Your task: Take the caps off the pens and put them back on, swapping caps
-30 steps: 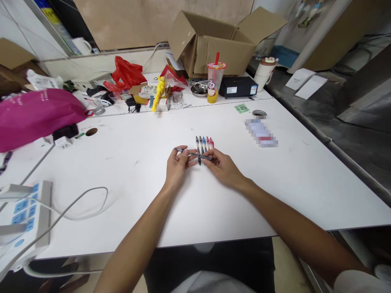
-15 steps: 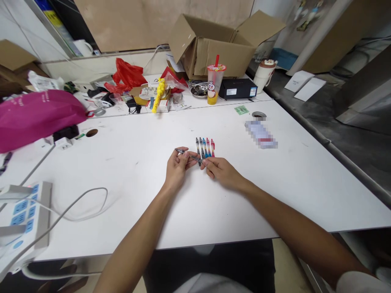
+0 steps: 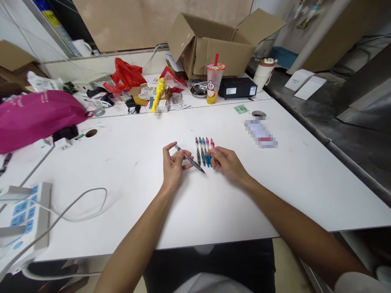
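The left hand (image 3: 172,167) holds a dark pen (image 3: 190,159) between thumb and fingers, the pen slanting down to the right with its tip just above the white tabletop (image 3: 128,162). The right hand (image 3: 227,163) rests beside it, its curled fingers touching the near ends of a row of coloured pens (image 3: 204,145) lying side by side. A pixelated card (image 3: 261,133) lies well apart to the right.

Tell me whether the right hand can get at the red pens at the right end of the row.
Probably yes. The right hand already rests beside the row, fingertips at the red pens, with nothing between them. The left hand holds a dark pen clear of that side.
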`<action>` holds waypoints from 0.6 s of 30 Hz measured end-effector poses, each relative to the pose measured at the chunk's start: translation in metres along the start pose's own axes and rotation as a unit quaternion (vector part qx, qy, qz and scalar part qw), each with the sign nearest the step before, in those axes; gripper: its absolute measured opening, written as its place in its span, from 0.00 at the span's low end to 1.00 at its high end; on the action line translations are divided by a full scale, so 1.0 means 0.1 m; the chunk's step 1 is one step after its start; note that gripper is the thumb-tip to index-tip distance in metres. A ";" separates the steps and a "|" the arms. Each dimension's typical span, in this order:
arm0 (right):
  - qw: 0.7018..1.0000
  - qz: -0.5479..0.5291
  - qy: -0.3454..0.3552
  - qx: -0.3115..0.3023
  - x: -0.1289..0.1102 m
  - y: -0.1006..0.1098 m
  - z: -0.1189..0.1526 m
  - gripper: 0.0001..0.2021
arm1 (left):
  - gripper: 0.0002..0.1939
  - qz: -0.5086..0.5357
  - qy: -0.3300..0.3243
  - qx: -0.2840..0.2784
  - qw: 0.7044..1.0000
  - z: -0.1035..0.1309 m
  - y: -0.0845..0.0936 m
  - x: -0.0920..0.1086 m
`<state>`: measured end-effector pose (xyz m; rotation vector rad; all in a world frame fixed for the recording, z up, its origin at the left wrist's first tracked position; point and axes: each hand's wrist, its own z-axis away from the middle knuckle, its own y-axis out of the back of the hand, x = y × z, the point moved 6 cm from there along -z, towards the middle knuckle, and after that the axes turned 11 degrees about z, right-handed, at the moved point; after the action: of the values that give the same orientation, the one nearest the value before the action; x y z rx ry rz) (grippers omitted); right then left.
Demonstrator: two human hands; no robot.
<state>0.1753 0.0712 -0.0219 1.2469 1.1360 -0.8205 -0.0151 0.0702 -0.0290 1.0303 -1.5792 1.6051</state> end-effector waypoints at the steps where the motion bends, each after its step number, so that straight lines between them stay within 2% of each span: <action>1: 1.000 0.008 0.005 0.023 0.00 0.06 -0.01 0.20 | 0.27 -0.010 -0.001 0.002 1.000 -0.01 0.01 0.01; 5: 0.992 0.093 0.005 0.090 0.02 0.24 -0.04 0.16 | 0.25 -0.030 -0.008 0.005 0.999 -0.03 0.04 0.06; 9: 0.970 0.212 0.014 0.115 0.01 0.35 -0.05 0.13 | 0.22 -0.045 0.002 -0.032 0.998 -0.03 0.00 0.08; 14: 0.918 0.385 -0.061 0.070 0.10 0.35 -0.08 0.15 | 0.27 -0.109 0.024 -0.035 0.993 -0.02 0.02 0.09; 18: 0.879 0.466 -0.099 0.013 0.15 0.27 -0.08 0.17 | 0.17 -0.185 0.064 -0.030 0.980 -0.13 0.05 0.10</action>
<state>0.2032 0.0857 -0.0281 1.4805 0.2555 -0.2064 -0.0250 0.0816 -0.0218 1.0916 -1.2551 1.3332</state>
